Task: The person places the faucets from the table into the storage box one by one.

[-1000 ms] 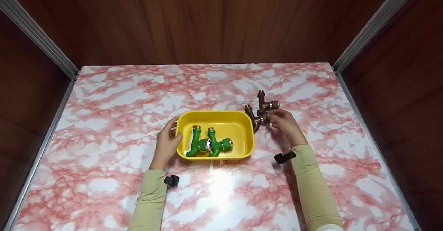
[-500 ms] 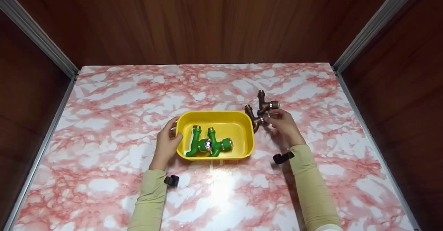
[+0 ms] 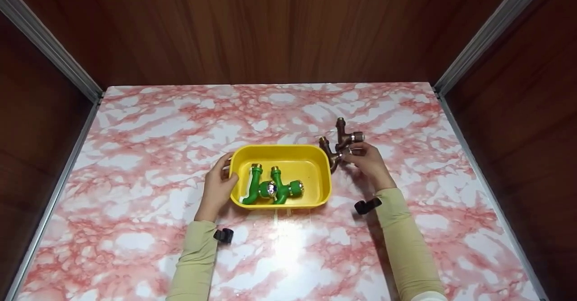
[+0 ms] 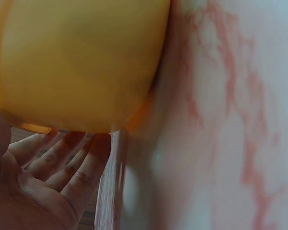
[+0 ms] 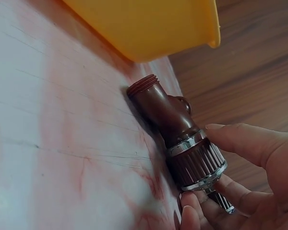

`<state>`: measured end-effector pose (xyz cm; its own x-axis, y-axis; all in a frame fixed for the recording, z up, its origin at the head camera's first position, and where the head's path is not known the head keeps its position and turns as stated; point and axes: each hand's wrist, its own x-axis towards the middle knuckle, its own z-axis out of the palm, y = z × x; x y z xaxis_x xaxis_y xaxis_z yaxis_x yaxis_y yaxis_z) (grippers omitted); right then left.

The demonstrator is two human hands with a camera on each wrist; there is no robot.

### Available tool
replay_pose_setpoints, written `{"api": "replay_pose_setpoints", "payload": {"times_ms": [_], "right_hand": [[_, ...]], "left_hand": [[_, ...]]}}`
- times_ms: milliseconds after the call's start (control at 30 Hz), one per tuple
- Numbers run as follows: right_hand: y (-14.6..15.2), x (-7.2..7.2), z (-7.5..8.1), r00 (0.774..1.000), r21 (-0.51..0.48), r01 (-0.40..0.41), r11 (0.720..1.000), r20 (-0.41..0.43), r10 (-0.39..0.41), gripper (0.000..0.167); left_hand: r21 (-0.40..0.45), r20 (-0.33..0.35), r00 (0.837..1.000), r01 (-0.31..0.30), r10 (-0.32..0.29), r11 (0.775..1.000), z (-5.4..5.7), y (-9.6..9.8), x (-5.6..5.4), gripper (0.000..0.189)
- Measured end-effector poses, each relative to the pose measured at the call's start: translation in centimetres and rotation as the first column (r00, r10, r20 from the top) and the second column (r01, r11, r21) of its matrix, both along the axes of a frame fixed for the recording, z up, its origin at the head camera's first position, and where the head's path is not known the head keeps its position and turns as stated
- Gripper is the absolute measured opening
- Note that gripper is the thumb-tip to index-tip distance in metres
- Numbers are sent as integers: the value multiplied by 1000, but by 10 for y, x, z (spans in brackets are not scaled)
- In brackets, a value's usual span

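My left hand (image 3: 219, 184) grips the left end of a yellow plastic tub (image 3: 322, 157), thumb over the rim and fingers along the outer wall (image 4: 86, 62). Inside the tub lie two green taps: one tap (image 3: 254, 184) at the left, the other tap (image 3: 281, 186) beside it, both with brass-coloured threaded ends. Just right of the tub, my right hand (image 3: 372, 163) pinches the ribbed knob of a dark brown tap (image 3: 327, 148). In the right wrist view, thumb and fingertips sit around that brown tap's knob (image 5: 197, 163), its threaded outlet towards the tub.
A second brown tap (image 3: 341, 132) lies close behind the first, its knob pointing right. The table (image 3: 157, 125) has a red-and-white marbled top. Dark wood panels (image 3: 270, 30) with metal corner rails enclose the back and sides.
My right hand has shifted slightly left, its thumb and fingers coming onto the nearer brown tap's knob. The left hand, tub and taps show no clear movement.
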<state>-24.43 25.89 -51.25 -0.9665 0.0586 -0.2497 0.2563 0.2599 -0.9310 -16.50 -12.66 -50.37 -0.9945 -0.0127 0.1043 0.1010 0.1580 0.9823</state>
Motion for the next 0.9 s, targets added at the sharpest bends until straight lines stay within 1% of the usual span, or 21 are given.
{"api": "replay_pose_setpoints", "payload": {"times_ms": [33,133,233,333,467,900], "right_hand": [[1,-2,-4,1000,3,3,1000,-5,-3,48],[1,-2,-4,1000,7,4,1000,-25,-4,46],[0,-2,-4,999,37,3,999,-52,-1,43],[-2,-1,-4,999,34,9,999,-54,-7,42],[-3,-1,-3,999,-10,14,1000,-35,-15,42],[-3,2,-3,998,-31,21,999,-52,-23,47]], "left_hand": [[0,0,1000,-1,1,1000,0,0,0,54],[-1,-4,1000,-2,2,1000,0,0,0,54],[-3,-5,1000,-2,2,1000,1,0,0,54],[-15,0,1000,-5,5,1000,2,0,1,54],[-28,4,1000,-7,7,1000,2,0,1,54],[-17,-16,1000,-10,10,1000,1,0,1,54]]}}
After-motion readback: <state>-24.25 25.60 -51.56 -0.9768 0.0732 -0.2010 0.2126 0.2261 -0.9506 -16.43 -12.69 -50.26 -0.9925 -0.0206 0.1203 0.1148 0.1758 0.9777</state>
